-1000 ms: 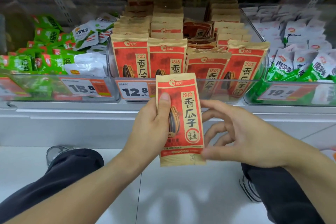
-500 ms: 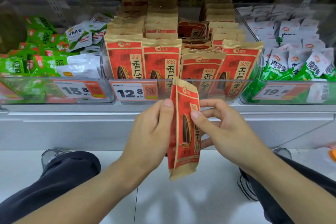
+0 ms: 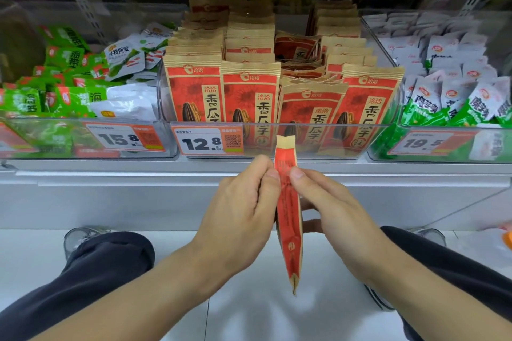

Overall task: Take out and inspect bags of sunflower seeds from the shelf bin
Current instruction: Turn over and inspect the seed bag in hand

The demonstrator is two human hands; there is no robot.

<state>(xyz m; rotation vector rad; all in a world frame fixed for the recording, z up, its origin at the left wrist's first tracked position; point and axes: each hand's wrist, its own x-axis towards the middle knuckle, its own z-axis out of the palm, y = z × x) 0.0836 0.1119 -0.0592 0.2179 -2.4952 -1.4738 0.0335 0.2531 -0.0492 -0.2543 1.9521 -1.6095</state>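
You hold one bag of sunflower seeds (image 3: 288, 213) between both hands, turned edge-on to you so only its narrow red side and tan top and bottom seals show. Your left hand (image 3: 241, 219) pinches the bag's upper part from the left, thumb tip pressed to the red edge and the fingers curled behind. Your right hand (image 3: 327, 207) pinches it from the right at the same height, thumb tip against the edge, with the lower fingers reaching round the far face. The bag hangs upright, its bottom seal pointing down toward the white floor (image 3: 263, 313) between your knees.

Just above and behind the grip sits the clear shelf bin (image 3: 304, 144), packed with rows of matching red-and-tan seed bags (image 3: 249, 94) standing upright, a few lying loose in the middle. A price tag (image 3: 206, 142) reading 12.8 is on the bin's front, up and left of your hands. Left of that bin, another holds green and white snack packs (image 3: 74, 91) behind a 15.8 tag (image 3: 122, 138). To the right, a third bin carries white-and-green packs (image 3: 457, 97) with a blurred tag that seems to read 19.5.
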